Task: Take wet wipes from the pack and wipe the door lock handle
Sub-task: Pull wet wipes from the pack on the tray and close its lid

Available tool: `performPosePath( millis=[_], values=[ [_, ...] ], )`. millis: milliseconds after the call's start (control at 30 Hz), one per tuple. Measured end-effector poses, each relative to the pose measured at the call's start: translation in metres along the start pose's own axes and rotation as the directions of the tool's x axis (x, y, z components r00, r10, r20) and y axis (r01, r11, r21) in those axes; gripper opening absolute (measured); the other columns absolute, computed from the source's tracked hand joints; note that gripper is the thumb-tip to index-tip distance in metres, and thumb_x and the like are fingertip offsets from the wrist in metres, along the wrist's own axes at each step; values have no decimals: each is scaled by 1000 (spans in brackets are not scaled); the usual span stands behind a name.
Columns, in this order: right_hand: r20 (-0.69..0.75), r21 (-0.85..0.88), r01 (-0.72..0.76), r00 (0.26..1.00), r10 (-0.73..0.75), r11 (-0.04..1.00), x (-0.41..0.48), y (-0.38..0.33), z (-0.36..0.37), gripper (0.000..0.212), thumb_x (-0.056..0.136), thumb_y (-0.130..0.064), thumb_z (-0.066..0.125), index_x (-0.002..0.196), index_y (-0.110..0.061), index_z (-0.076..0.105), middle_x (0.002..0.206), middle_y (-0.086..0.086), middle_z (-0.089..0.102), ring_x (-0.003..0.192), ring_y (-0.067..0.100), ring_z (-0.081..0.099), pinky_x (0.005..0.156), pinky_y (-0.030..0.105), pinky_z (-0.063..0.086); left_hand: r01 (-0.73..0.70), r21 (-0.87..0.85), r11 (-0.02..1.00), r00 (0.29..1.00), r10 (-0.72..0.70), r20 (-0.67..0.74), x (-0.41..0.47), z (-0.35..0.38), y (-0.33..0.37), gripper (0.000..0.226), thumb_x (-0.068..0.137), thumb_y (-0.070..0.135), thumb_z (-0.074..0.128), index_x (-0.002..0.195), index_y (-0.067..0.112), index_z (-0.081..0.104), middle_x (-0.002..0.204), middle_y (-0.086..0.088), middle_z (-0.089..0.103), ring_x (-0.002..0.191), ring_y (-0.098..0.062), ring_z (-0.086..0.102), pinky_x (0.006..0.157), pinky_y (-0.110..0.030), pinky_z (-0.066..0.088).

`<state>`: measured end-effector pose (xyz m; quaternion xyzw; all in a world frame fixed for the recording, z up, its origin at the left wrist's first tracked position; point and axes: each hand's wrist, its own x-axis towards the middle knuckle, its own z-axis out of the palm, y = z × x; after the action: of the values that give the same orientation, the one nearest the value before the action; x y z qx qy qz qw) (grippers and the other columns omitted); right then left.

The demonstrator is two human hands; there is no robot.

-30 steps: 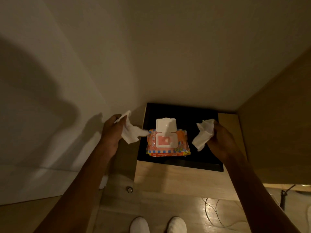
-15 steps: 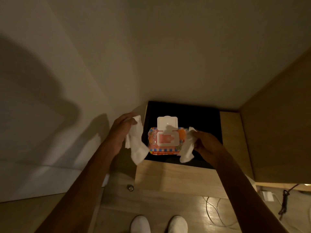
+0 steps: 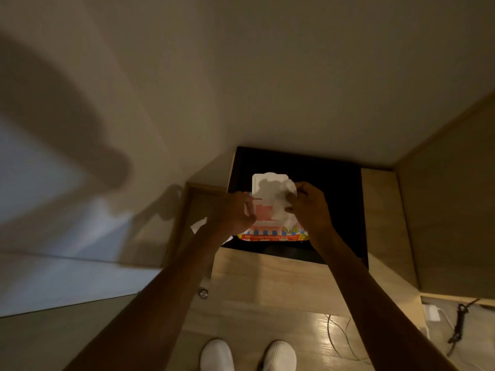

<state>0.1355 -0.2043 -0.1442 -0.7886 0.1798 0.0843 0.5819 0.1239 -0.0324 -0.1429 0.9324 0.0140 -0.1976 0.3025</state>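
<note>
An orange wet wipes pack (image 3: 270, 234) lies on a black pad (image 3: 340, 210), its white flip lid (image 3: 265, 187) standing open. Both my hands are over the pack, close together. My right hand (image 3: 308, 207) pinches a crumpled white wipe (image 3: 284, 207) above the pack's opening. My left hand (image 3: 238, 212) grips another white wipe, a corner of which (image 3: 199, 226) hangs below my wrist. No door lock handle is in view.
The black pad sits on a low wooden cabinet (image 3: 270, 274) in a corner. A plain wall rises behind, a wooden panel (image 3: 450, 210) stands at the right. A round metal door stop (image 3: 203, 293), cables (image 3: 340, 336), a charger (image 3: 431, 313) and my white slippers (image 3: 217, 354) are on the floor.
Both hands have come in from either side of the pack and now meet above its open lid, each still holding its wipe. The camera has tilted slightly downward.
</note>
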Motion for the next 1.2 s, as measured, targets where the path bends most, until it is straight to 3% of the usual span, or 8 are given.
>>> performPosePath(
  millis=[133, 267, 533, 633, 733, 1033, 1133, 1200],
  values=[
    [79, -448, 190, 982, -173, 873, -2, 24, -2, 25, 92, -18, 59, 116, -11, 62, 116, 9, 63, 97, 18, 61, 77, 22, 45, -119, 127, 985, 991, 111, 69, 6, 16, 0, 41, 76, 34, 74, 113, 25, 59, 121, -4, 61, 108, -24, 60, 87, -38, 53],
    [133, -606, 259, 965, -225, 752, -6, 39, -8, 37, 91, -27, 61, 125, -14, 57, 125, 12, 55, 111, 22, 54, 89, 22, 38, -148, 170, 974, 989, 144, 35, 8, 18, -4, 65, 67, 45, 80, 118, 20, 50, 118, -4, 62, 103, -22, 61, 78, -31, 51],
    [147, -591, 258, 966, -213, 764, -15, 39, -3, 38, 92, -31, 58, 127, -18, 51, 130, 6, 54, 117, 19, 53, 89, 19, 36, -109, -23, 994, 994, 108, -7, 12, 16, -13, 79, 59, 51, 84, 121, 17, 48, 116, -4, 67, 103, -20, 65, 83, -40, 57],
    [239, -705, 342, 939, -246, 621, -20, 38, 0, 33, 92, -34, 57, 121, -20, 58, 135, 7, 50, 123, 23, 50, 97, 28, 44, -115, -148, 982, 993, 117, 6, 11, 19, -14, 74, 63, 41, 85, 124, 14, 52, 121, -8, 66, 111, -22, 63, 94, -38, 52],
    [290, -730, 369, 929, -228, 575, -24, 35, 5, 35, 91, -35, 57, 122, -18, 57, 137, 12, 46, 124, 28, 48, 99, 39, 48, -126, -81, 989, 992, 127, 1, 12, 17, -15, 70, 65, 40, 84, 124, 14, 56, 115, -6, 67, 106, -20, 63, 92, -32, 50],
    [295, -592, 275, 949, -114, 757, -14, 41, 16, 49, 81, -37, 64, 123, -13, 55, 124, 12, 57, 117, 29, 52, 100, 45, 45, -274, 319, 907, 946, 314, -78, 15, 16, -12, 80, 61, 68, 72, 120, 16, 54, 108, -3, 71, 93, -20, 69, 76, -25, 45],
    [305, -629, 294, 945, -119, 720, -6, 43, 19, 63, 71, -59, 43, 111, -14, 63, 108, 10, 66, 103, 27, 60, 91, 44, 51, -284, 374, 883, 933, 344, -105, 15, 21, -16, 84, 59, 74, 68, 119, 17, 54, 104, -2, 72, 88, -19, 69, 76, -28, 49],
    [321, -675, 291, 943, -86, 678, -3, 36, 19, 52, 74, -53, 44, 103, -16, 68, 102, 8, 69, 97, 25, 61, 88, 42, 52, -287, 406, 868, 923, 364, -124, 13, 24, -18, 83, 58, 74, 68, 117, 17, 55, 100, -1, 72, 84, -19, 69, 72, -29, 49]
  ],
)
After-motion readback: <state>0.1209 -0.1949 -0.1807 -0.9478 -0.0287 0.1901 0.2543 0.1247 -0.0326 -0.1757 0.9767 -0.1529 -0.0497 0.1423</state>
